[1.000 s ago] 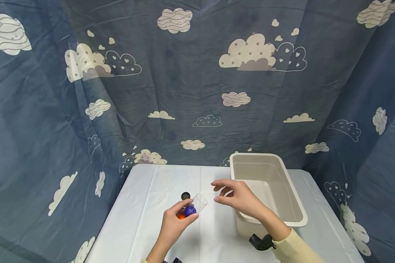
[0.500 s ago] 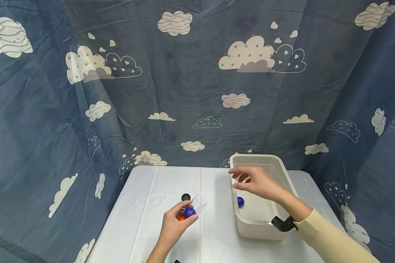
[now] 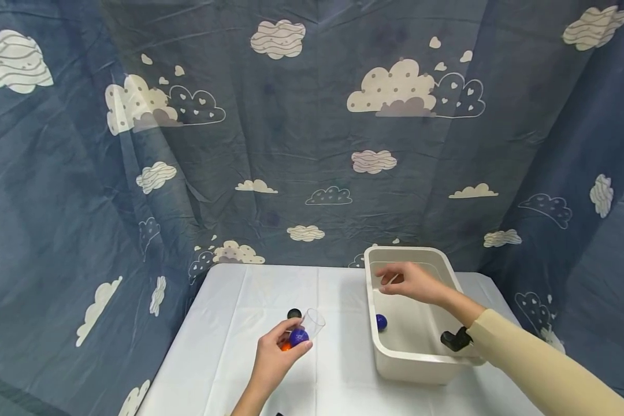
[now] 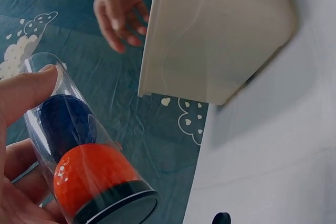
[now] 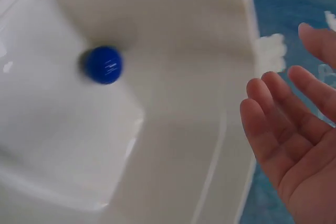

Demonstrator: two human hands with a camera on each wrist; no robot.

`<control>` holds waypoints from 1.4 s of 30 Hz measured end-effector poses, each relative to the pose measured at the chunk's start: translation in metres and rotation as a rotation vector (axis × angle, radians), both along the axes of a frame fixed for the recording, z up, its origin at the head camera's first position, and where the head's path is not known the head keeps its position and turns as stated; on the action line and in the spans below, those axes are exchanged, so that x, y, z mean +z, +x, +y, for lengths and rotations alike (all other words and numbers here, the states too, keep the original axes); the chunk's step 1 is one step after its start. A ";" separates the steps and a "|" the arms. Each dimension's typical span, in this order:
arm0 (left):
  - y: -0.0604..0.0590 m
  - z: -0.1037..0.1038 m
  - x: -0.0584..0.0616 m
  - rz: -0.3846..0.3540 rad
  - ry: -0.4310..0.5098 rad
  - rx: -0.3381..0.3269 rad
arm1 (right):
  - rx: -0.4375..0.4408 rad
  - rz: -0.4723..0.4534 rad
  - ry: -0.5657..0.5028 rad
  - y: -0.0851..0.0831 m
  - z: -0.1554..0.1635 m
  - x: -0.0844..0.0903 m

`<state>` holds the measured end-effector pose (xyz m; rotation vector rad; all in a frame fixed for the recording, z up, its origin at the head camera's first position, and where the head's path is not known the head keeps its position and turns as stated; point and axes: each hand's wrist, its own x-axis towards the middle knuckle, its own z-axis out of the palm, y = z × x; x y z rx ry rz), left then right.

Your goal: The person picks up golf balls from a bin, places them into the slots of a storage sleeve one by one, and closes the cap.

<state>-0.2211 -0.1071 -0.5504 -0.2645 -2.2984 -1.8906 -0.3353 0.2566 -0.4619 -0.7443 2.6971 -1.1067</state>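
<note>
My left hand [image 3: 273, 355] grips a clear plastic tube [image 3: 314, 318], tilted with its open mouth up and to the right. A blue ball [image 4: 68, 121] sits above an orange ball [image 4: 94, 174] inside it, and a black cap [image 4: 118, 203] closes the lower end. My right hand [image 3: 411, 282] is raised over the beige bin [image 3: 416, 358], holding nothing, fingers loosely bent. Another blue ball [image 5: 104, 65] lies on the bin's floor, close to its wall; in the head view it is by the left side.
On the white-covered table [image 3: 255, 289], a black round cap [image 3: 294, 313] lies just beyond the tube. The bin stands to the right of the tube. Dark blue cloth [image 3: 291, 115] with cloud prints hangs behind and at both sides.
My right hand has moved right and away, from between the tube and the bin to over the bin. The blue ball in the bin has come into view. My left hand stays nearly still.
</note>
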 end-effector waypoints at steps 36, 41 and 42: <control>-0.001 -0.007 -0.003 -0.007 -0.002 0.002 | 0.085 -0.315 0.409 -0.039 -0.004 -0.124; -0.004 -0.010 -0.002 -0.002 -0.015 0.010 | 0.108 -0.287 0.364 -0.044 -0.001 -0.124; -0.004 -0.010 -0.001 -0.003 -0.014 0.010 | 0.113 -0.279 0.349 -0.045 0.000 -0.123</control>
